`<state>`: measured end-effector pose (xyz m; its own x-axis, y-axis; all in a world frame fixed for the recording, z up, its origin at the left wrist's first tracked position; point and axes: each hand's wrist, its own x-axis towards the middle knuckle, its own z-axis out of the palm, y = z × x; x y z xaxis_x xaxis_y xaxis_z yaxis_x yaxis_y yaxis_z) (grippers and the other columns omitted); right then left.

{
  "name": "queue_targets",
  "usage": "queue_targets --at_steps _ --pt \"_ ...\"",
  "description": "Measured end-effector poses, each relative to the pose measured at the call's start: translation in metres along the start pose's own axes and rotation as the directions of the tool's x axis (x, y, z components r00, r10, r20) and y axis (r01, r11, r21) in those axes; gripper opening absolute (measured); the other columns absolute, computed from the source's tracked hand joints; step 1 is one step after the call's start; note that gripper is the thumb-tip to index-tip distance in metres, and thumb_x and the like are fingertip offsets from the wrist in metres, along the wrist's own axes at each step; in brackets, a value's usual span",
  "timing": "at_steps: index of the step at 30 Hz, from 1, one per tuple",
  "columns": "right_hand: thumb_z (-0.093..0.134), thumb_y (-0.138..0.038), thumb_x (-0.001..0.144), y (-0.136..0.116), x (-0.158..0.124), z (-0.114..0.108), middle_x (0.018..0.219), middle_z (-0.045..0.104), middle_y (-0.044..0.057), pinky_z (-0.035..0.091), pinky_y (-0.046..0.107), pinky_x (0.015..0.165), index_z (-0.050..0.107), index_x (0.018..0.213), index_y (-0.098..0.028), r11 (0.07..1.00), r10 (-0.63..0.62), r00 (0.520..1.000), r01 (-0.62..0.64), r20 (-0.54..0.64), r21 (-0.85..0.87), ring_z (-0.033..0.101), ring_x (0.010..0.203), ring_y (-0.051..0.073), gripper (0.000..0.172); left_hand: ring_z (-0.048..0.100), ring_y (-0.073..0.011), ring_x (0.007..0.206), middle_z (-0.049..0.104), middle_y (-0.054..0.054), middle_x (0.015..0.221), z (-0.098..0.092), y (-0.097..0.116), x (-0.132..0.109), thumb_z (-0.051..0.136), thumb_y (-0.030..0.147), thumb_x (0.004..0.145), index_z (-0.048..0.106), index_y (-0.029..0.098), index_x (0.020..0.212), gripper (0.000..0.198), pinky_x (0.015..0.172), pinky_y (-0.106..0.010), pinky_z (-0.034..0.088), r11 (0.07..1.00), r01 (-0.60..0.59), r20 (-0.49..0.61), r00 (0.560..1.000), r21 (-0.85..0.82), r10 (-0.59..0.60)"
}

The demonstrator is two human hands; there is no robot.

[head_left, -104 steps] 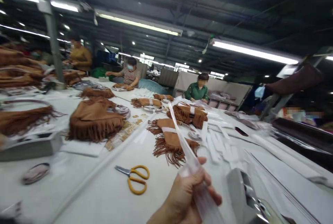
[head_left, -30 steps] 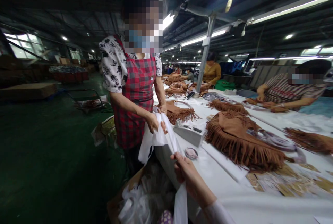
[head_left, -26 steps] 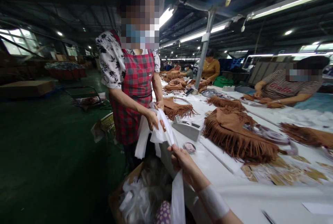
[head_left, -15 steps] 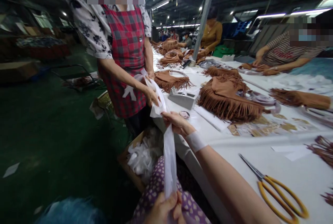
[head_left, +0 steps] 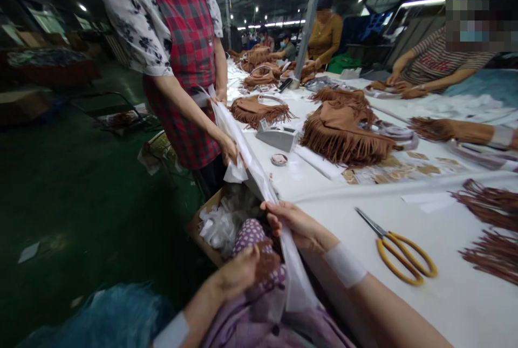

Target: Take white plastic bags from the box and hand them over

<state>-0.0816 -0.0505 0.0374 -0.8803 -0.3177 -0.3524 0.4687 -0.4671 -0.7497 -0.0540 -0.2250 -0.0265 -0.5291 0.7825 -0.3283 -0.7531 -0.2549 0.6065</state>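
Note:
A long white strip (head_left: 257,172) of thin, crinkled sheet material runs from the co-worker's hands down to my lap. My right hand (head_left: 301,226) is closed around it near the table edge, fingers pinched on the strip, whose loose end hangs over my purple clothing. Left of the strip, apart from it, my left hand (head_left: 243,270) is over my lap. Its fingers are smeared by motion, and a dark brown blur lies at their tips. The co-worker's hand (head_left: 229,148) holds the strip's upper part. White bands wrap both my wrists.
Scissors (head_left: 394,251) with yellow handles lie on the white table (head_left: 324,278). Brown fringed bags (head_left: 348,132), a grey tape dispenser (head_left: 279,135) and brown fringe strands (head_left: 489,256) are also there. Below the edge stands a carton (head_left: 202,234) holding white scraps. Other people work across the table.
My left hand has let go of the strip's lower end and moved left. My right hand still grips the strip, now nearer to me. More strip stretches between it and the co-worker.

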Motion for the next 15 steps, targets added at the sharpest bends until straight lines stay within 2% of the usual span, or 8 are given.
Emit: queue_targets --at_steps 1,2,4,6,9,12,14,15 --pt "0.081 -0.037 0.070 -0.005 -0.005 -0.003 0.051 0.051 -0.008 0.039 0.013 0.041 0.063 0.087 -0.014 1.000 -0.005 1.000 0.005 0.010 -0.005 0.042 0.041 0.004 0.034 0.065 -0.0166 0.091 0.068 -0.008 0.102 0.002 0.018 0.009 0.068 0.058 0.076 0.059 0.018 0.111 0.054 0.080 -0.025 0.047 0.997 -0.080 -0.110 0.991 -0.010 0.078" --pt "0.081 -0.036 0.070 -0.009 -0.009 -0.006 0.051 0.051 -0.008 0.040 0.013 0.041 0.062 0.083 -0.013 1.000 -0.007 1.000 0.007 0.017 -0.014 0.042 0.042 0.004 0.032 0.065 -0.0162 0.091 0.068 -0.008 0.102 0.005 0.035 0.021 0.063 0.057 0.081 0.059 0.017 0.109 0.048 0.081 -0.025 0.047 0.993 -0.121 -0.160 0.980 -0.006 0.118" --pt "0.081 -0.037 0.070 -0.012 -0.018 -0.009 0.051 0.050 -0.007 0.040 0.014 0.042 0.060 0.078 -0.014 0.999 -0.007 1.000 0.008 0.020 -0.042 0.042 0.043 0.004 0.032 0.065 -0.0164 0.082 0.067 -0.008 0.091 0.018 0.063 0.050 0.054 0.058 0.086 0.061 0.015 0.102 0.046 0.077 -0.027 0.050 0.992 -0.125 -0.111 0.986 -0.019 0.122" --pt "0.081 -0.040 0.070 -0.006 -0.028 -0.011 0.051 0.050 -0.008 0.040 0.015 0.042 0.059 0.077 -0.015 0.997 -0.013 1.000 0.013 -0.002 -0.080 0.040 0.042 0.004 0.034 0.065 -0.0185 0.078 0.067 -0.010 0.089 0.039 0.078 0.074 0.050 0.057 0.088 0.059 0.013 0.100 0.046 0.073 -0.030 0.052 0.984 -0.171 -0.089 0.982 -0.041 0.167" --pt "0.079 -0.049 0.069 0.019 -0.043 -0.009 0.051 0.050 -0.007 0.037 0.017 0.041 0.059 0.081 -0.014 0.986 -0.051 0.996 0.039 -0.071 -0.162 0.039 0.040 0.005 0.041 0.066 -0.0193 0.077 0.067 -0.011 0.093 0.068 0.079 0.091 0.056 0.044 0.090 0.056 0.015 0.104 0.032 0.070 -0.032 0.054 0.950 -0.293 -0.178 0.946 -0.111 0.271" --pt "0.068 -0.064 0.073 0.047 -0.058 -0.009 0.048 0.045 -0.009 0.033 0.020 0.040 0.060 0.081 -0.015 0.953 -0.123 0.986 0.085 -0.112 -0.291 0.035 0.038 0.006 0.050 0.058 -0.0096 0.057 0.061 -0.003 0.075 0.076 0.066 0.093 0.059 0.026 0.089 0.056 0.014 0.100 0.016 0.055 -0.020 0.048 0.902 -0.407 -0.308 0.884 -0.141 0.351" --pt "0.055 -0.070 0.079 0.056 -0.074 -0.020 0.052 0.050 -0.005 0.038 0.023 0.045 0.061 0.083 -0.016 0.852 -0.200 0.973 0.115 -0.115 -0.511 0.044 0.043 0.009 0.054 0.043 -0.0029 0.043 0.049 0.005 0.061 0.070 0.059 0.094 0.055 0.019 0.090 0.056 0.014 0.095 0.007 0.043 -0.013 0.035 0.882 -0.452 -0.357 0.852 -0.131 0.383" --pt "0.050 -0.069 0.082 0.055 -0.085 -0.032 0.060 0.057 -0.001 0.044 0.026 0.052 0.063 0.087 -0.017 0.751 -0.264 0.956 0.119 -0.129 -0.650 0.052 0.051 0.013 0.054 0.036 -0.0013 0.039 0.043 0.007 0.058 0.065 0.057 0.094 0.053 0.017 0.091 0.055 0.014 0.093 0.004 0.040 -0.012 0.029 0.879 -0.459 -0.368 0.845 -0.126 0.388"
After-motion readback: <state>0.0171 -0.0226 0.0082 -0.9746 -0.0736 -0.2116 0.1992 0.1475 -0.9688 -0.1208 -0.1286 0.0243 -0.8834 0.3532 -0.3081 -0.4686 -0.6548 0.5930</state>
